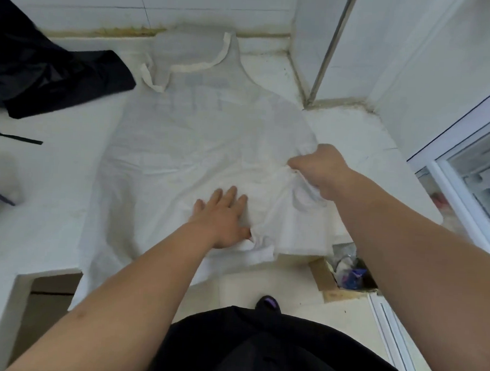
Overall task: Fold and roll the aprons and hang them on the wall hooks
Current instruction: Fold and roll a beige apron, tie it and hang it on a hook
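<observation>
White apron (189,142) lies spread flat on the white tabletop (54,175), bib & neck strap (187,67) toward 12 o'clock, hem hanging over the near edge at 6. Right hand (320,168), at approx 3 o'clock of the cloth, is clenched on the apron's right edge, lifting a bunch of fabric clear of the surface, probably to bring that side over toward the middle for a lengthwise fold. Left hand (222,218) lies palm-down w/ fingers (232,197) spread & released, pressing the lower-centre of the apron; likely it anchors the cloth so the pull doesn't drag the whole piece sideways, and marks a fold line. Fabric wrinkles between the two hands. A dark apron (59,82) sits heaped at 10 o'clock, well apart, prob. waiting its turn. Cardboard box (338,278) w/ rubbish on the floor at 5 o'clock. No wall hooks in view. Judged stage: early folding; rolling & hanging not yet done.
</observation>
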